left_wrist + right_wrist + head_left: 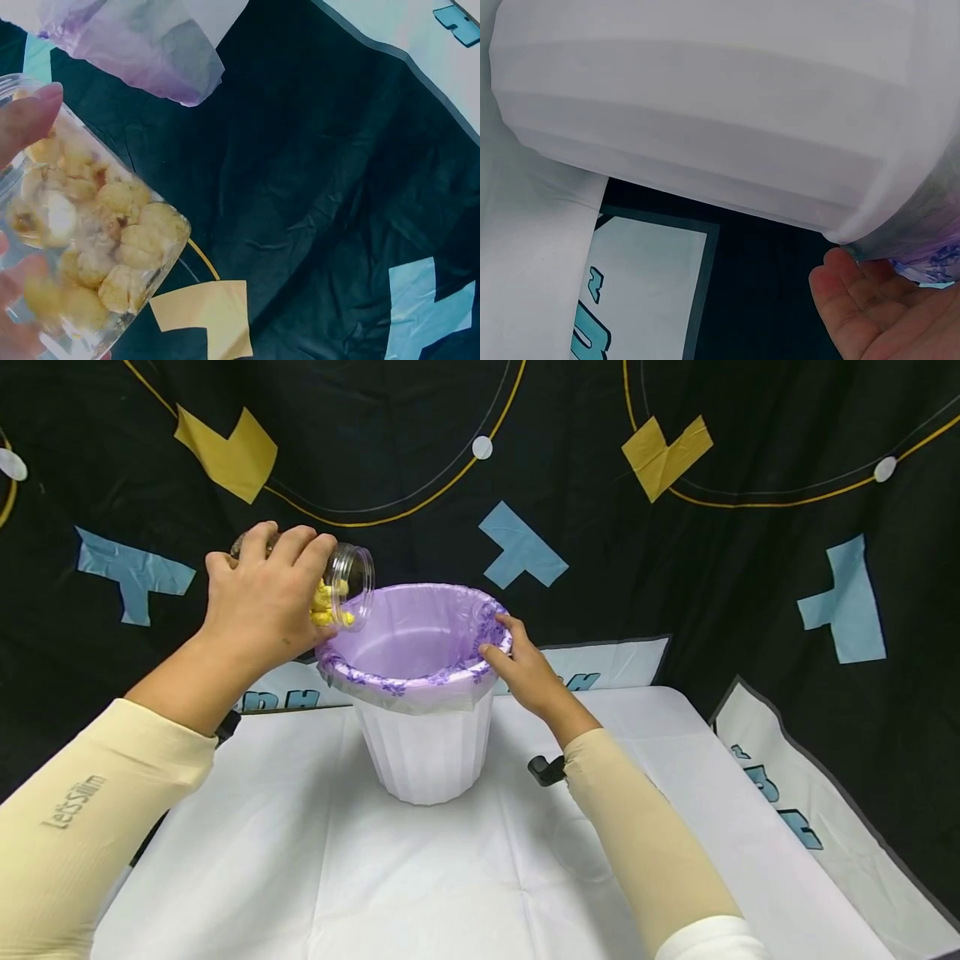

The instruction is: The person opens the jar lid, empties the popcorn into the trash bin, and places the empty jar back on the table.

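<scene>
Head view: cream sleeves (142,777) enter from eight and five o'clock. White surface (420,877) below. White bin (423,752) stands towards surface's twelve o'clock edge, purple bag (393,687) folded over rim. Right hand (528,672) grasps bagged rim at bin's three o'clock. Left hand (266,585) grasps clear jar (354,564) holding yellow pieces (322,603), tipped sideways at bin's ten o'clock, mouth pointing towards four. Black curtain (390,427) beyond, twelve o'clock.
</scene>
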Demonstrator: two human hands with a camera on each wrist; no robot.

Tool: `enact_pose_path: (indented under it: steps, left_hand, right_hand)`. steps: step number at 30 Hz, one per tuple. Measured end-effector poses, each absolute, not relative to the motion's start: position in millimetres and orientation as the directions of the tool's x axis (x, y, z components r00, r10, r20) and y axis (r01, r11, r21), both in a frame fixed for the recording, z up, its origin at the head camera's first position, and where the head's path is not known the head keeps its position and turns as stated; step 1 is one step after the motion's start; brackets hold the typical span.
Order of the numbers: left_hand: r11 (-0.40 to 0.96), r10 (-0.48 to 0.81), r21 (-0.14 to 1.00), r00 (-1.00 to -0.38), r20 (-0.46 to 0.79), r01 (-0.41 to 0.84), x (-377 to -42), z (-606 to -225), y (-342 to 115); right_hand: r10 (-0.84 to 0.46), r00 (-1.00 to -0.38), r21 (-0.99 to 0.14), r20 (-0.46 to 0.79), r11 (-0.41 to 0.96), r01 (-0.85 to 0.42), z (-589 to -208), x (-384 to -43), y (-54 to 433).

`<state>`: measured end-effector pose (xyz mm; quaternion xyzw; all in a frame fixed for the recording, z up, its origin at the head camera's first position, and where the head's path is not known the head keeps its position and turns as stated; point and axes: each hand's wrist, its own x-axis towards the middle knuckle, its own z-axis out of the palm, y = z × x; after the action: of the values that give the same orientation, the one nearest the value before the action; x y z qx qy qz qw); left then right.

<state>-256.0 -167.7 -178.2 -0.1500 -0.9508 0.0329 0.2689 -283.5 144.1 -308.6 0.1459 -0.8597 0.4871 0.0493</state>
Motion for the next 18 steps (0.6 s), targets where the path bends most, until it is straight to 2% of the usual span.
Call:
enact_pose_path:
  steps: [18]
  left_hand:
    - [0.945,0.328,-0.173,-0.795,0.510,0.279,-259.7,-180.6,-161.0]
  right_hand:
    - [-0.200,-0.954,-0.824,0.222,0.485,-0.294,-310.0,-284.1,145.2]
